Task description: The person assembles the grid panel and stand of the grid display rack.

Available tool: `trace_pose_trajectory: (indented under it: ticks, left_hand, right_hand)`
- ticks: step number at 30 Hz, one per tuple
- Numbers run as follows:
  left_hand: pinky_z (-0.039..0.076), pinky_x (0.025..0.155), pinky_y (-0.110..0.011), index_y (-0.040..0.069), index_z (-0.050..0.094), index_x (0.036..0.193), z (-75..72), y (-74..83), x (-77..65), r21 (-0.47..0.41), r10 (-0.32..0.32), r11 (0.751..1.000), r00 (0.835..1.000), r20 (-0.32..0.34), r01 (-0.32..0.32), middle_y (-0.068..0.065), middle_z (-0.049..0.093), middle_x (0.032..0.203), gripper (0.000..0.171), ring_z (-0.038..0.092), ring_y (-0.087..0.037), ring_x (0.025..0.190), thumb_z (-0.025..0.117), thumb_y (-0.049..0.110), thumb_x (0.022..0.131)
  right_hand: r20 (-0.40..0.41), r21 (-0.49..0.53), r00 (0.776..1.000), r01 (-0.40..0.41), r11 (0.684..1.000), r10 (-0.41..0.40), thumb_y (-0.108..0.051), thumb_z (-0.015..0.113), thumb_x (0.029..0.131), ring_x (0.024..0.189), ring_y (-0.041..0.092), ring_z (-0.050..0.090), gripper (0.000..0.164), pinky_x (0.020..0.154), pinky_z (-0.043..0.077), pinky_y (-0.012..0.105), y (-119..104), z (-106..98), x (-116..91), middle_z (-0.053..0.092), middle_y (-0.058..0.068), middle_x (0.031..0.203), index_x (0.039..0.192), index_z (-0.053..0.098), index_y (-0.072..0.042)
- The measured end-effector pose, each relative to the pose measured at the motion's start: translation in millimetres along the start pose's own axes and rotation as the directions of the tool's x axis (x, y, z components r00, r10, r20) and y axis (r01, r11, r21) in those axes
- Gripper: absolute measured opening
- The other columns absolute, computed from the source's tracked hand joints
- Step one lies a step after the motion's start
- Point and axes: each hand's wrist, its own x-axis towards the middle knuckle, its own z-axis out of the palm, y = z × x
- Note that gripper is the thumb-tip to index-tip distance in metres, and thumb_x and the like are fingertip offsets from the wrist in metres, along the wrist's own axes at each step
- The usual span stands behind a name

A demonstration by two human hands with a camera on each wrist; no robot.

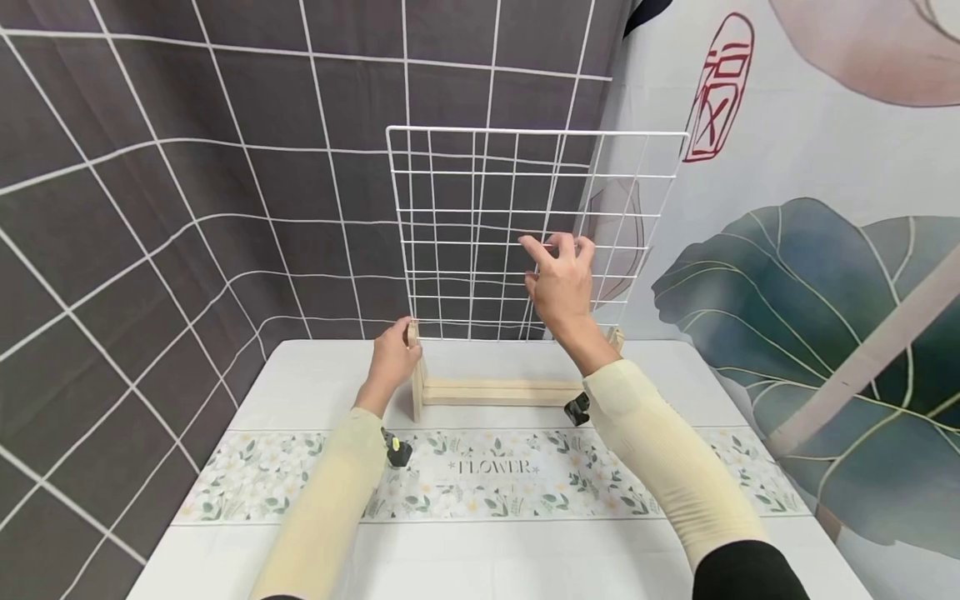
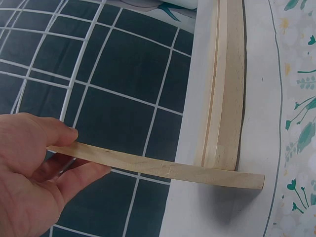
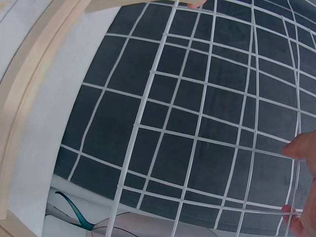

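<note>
A pale wooden stand (image 1: pixel 502 393), two side pieces joined by a long crossbar, rests near the table's far edge. My left hand (image 1: pixel 392 360) pinches the top of its left side piece (image 2: pixel 158 165) between thumb and fingers. Behind and above the stand, a white wire grid panel (image 1: pixel 536 131) rises upright, leaning slightly back. Wires of the grid are held by my right hand (image 1: pixel 564 287), its fingers hooked through near the middle right. In the right wrist view, the panel's thick lower wire (image 3: pixel 138 123) runs beside the stand. My right forearm partly hides the stand's right end.
The white table (image 1: pixel 480 558) carries a floral strip (image 1: pixel 480 492) with printed lettering. A dark cloth with white grid lines (image 1: pixel 247 192) hangs behind and left; a pale cloth with large leaves (image 1: pixel 810 317) hangs at right. Small black devices (image 1: pixel 577 410) sit at both wrists.
</note>
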Motion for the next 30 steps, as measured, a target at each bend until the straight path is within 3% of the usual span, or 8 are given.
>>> trace_pose_trajectory:
  ticks: [30]
  left_hand:
    - [0.051,0.107,-0.052,0.005,0.043,0.152,-0.1,-1.6,0.4,-0.001,0.005,1.000,1.000,-0.006,-0.005,-0.027,0.061,0.135,0.061,0.062,-0.043,0.125,0.061,0.006,0.093]
  right_hand:
    - [0.031,-0.007,0.999,-0.016,1.000,0.017,-0.003,0.081,0.078,0.118,0.051,0.050,0.053,0.094,0.056,0.059,6.9,18.7,-23.0,0.059,0.022,0.117,0.127,0.069,-0.020]
